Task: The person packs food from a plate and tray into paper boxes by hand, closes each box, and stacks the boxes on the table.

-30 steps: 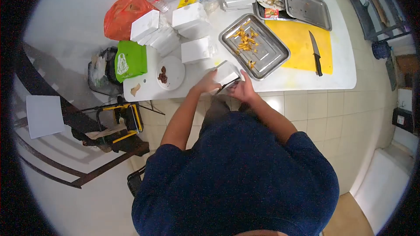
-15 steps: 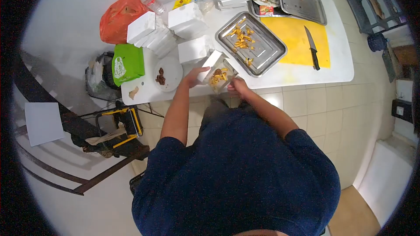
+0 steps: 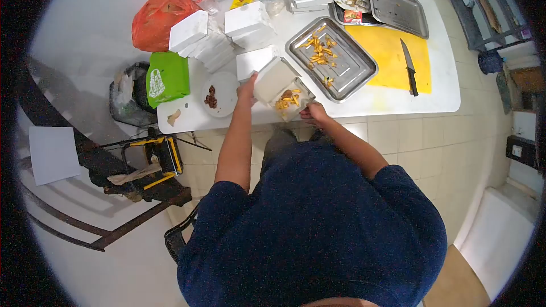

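Note:
A white cardboard food box [image 3: 273,81] is held at the table's front edge, its lid raised. Fries and brown meat pieces [image 3: 289,99] lie inside it. My left hand [image 3: 246,92] grips the left edge of the lid, fingers partly hidden. With closed fingers, my right hand [image 3: 313,113] holds the box's lower right corner. Just beyond the box is a metal tray [image 3: 351,79] with loose fries [image 3: 320,51] on it. To the left, a white plate [image 3: 225,88] carries dark brown meat pieces [image 3: 211,98].
Stacked white boxes [image 3: 196,33] stand behind the plate, beside an orange bag [image 3: 162,17] and a green bag [image 3: 168,79]. A knife [image 3: 409,67] lies on a yellow cutting board [image 3: 387,62] at the right. More trays [image 3: 398,10] sit at the back right.
The lid has swung further open and leans back toward the stacked boxes, with my left hand moved slightly away from me on it. My right hand keeps its hold at the lower corner.

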Demonstrator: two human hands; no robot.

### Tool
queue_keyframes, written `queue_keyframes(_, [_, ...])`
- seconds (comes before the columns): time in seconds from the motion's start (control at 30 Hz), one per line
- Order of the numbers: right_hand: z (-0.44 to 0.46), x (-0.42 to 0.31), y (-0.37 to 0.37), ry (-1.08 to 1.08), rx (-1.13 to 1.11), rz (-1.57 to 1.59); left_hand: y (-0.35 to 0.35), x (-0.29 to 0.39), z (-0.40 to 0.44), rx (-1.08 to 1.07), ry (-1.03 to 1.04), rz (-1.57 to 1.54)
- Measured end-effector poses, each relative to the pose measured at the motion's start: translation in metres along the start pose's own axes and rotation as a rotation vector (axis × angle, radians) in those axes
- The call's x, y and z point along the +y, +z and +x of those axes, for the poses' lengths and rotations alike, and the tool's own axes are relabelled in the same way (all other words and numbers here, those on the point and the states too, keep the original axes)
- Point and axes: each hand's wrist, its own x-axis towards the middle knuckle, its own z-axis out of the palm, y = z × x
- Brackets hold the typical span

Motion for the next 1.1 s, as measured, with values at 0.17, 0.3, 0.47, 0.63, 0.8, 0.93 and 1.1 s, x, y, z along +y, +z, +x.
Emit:
queue_keyframes(0.17, [0.008, 0.004, -0.004, -0.036, -0.025, -0.010, 0.004, -0.004, -0.008, 0.233, 0.563, -0.012])
queue_keyframes(0.3, [0.012, 0.009, -0.005, -0.129, 0.017, -0.078, 0.005, -0.020, -0.030, 0.273, 0.754, -0.180])
queue_keyframes(0.47, [-0.011, 0.004, -0.006, -0.426, 0.453, -0.697, -0.030, -0.098, -0.028, 0.371, 0.695, -0.083])
queue_keyframes(0.63, [-0.040, -0.019, -0.004, -0.559, 0.344, -0.683, -0.043, -0.147, -0.035, 0.090, 0.331, -0.086])
queue_keyframes(0.8, [-0.021, -0.004, 0.002, -0.579, 0.319, -0.694, -0.027, -0.138, -0.061, -0.260, 0.255, 0.157])
queue_keyframes(0.93, [-0.017, -0.001, 0.007, -0.530, 0.256, -0.775, -0.034, -0.139, -0.048, -0.227, 0.330, 0.255])
queue_keyframes(1.1, [-0.027, 0.001, 0.014, -0.625, 0.061, -0.835, -0.059, -0.160, 0.002, -0.246, 0.386, 0.302])
